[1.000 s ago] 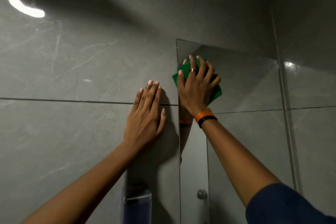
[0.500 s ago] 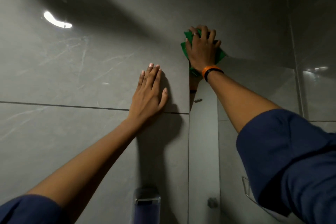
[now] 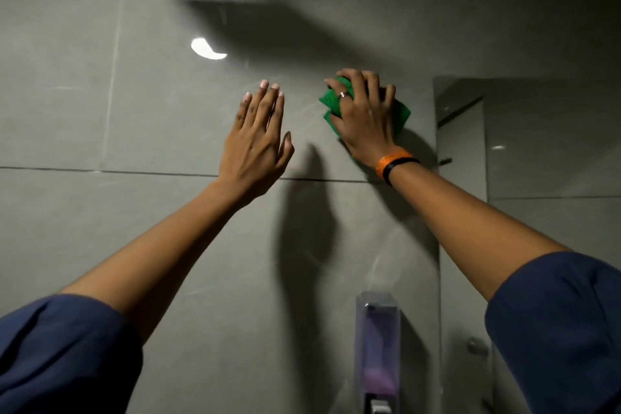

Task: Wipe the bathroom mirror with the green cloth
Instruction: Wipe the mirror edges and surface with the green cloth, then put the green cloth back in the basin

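Note:
My right hand [image 3: 364,118] presses the green cloth [image 3: 332,102] flat against the grey tiled wall, left of the mirror's edge. The mirror [image 3: 544,144] takes up the right side of the view and reflects grey tiles. The cloth shows around my fingers and beside my palm; most of it is hidden under the hand. My left hand [image 3: 257,141] is raised in front of the wall to the left of the cloth, fingers straight and slightly apart, holding nothing. An orange and a black band sit on my right wrist.
A soap dispenser [image 3: 378,346] with purple liquid hangs on the wall [image 3: 134,228] below my right hand, next to the mirror's left edge. A small round knob [image 3: 477,344] shows low in the mirror. A light's reflection [image 3: 206,49] glints on the tiles.
My right hand with the cloth has come down off the mirror's top left corner onto the tiled wall left of it. The view has shifted left, so the mirror sits further right.

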